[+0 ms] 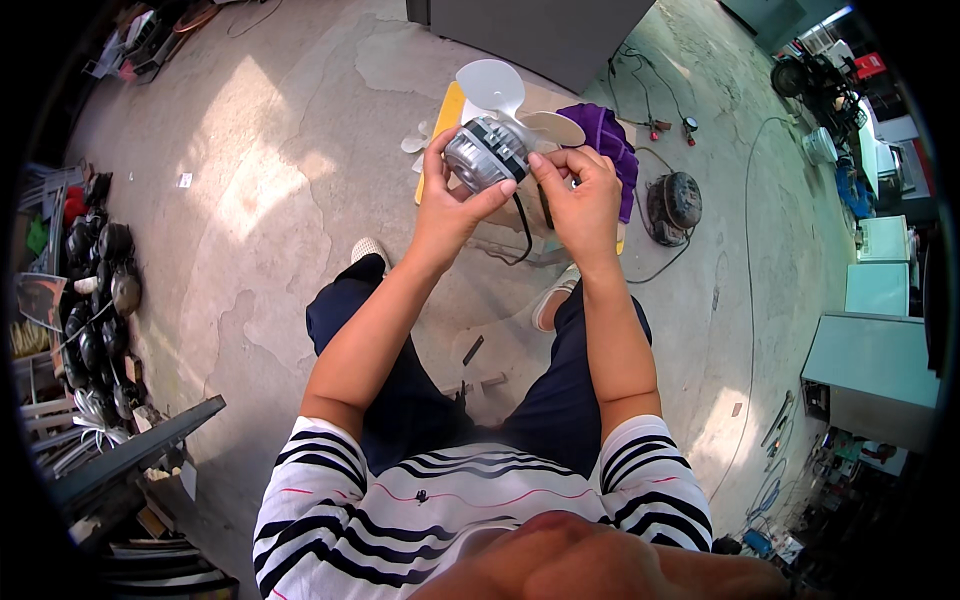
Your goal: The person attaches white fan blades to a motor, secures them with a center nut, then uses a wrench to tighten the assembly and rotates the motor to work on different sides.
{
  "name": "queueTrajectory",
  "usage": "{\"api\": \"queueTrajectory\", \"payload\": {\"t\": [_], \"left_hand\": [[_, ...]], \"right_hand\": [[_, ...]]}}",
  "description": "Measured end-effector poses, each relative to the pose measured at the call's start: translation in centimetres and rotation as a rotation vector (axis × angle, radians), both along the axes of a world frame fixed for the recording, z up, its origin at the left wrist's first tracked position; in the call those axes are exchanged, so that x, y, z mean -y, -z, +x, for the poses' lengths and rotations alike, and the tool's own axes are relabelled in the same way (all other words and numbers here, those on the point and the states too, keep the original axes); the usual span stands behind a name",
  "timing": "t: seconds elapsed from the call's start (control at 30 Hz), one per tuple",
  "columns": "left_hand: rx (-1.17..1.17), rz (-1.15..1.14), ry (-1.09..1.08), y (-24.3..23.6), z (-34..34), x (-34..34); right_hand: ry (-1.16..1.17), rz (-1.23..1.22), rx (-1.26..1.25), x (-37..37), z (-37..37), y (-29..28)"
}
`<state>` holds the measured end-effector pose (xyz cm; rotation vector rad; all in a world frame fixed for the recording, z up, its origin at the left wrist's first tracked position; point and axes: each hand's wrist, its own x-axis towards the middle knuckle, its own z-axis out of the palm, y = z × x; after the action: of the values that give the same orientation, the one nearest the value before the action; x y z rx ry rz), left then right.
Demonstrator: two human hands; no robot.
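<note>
My left hand (448, 215) is wrapped around a small silver fan motor (480, 160), thumb on its near side. Pale fan blades (492, 88) stick out from the motor's far side. A black cable (528, 238) hangs from the motor and curls below it. Close against the motor's right side, my right hand (585, 205) has thumb and bent fingers together; what they pinch is hidden. Beneath the motor is a low stand with a yellow edge (449, 110), and a purple cloth (610, 148) is draped over its right side.
A large grey cabinet (545, 38) stands beyond the stand. A dark round compressor (677, 205) sits on the floor at right, with gauge hoses (650, 85) farther back. Several compressors (92, 330) are piled at left, near a metal beam (140, 450). Pale appliance cabinets (868, 362) line the right.
</note>
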<state>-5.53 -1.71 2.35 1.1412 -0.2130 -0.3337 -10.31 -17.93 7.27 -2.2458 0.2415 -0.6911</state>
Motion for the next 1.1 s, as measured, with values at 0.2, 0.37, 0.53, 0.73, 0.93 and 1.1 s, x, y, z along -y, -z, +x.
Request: {"api": "queueTrajectory", "payload": {"t": [0.2, 0.37, 0.53, 0.73, 0.93, 1.1], "left_hand": [[-0.077, -0.035, -0.012, -0.8, -0.3, 0.1], [-0.147, -0.055, 0.002, -0.8, -0.1, 0.1], [-0.19, -0.083, 0.017, -0.8, 0.1, 0.1], [-0.013, -0.027, 0.007, -0.9, -0.1, -0.1], [0.032, 0.004, -0.013, -0.8, -0.2, -0.1], [-0.011, -0.033, 0.0, -0.8, -0.1, -0.1]], "right_hand": [[-0.032, -0.006, 0.025, 0.2, 0.0, 0.2], [-0.075, -0.027, 0.034, 0.3, -0.1, 0.0], [-0.028, -0.076, 0.07, 0.0, -0.1, -0.2], [0.041, -0.131, 0.034, -0.2, -0.1, -0.6], [0.024, -0.035, -0.036, -0.1, -0.1, -0.4], [0.027, -0.034, -0.013, -0.3, 0.0, -0.2]]}}
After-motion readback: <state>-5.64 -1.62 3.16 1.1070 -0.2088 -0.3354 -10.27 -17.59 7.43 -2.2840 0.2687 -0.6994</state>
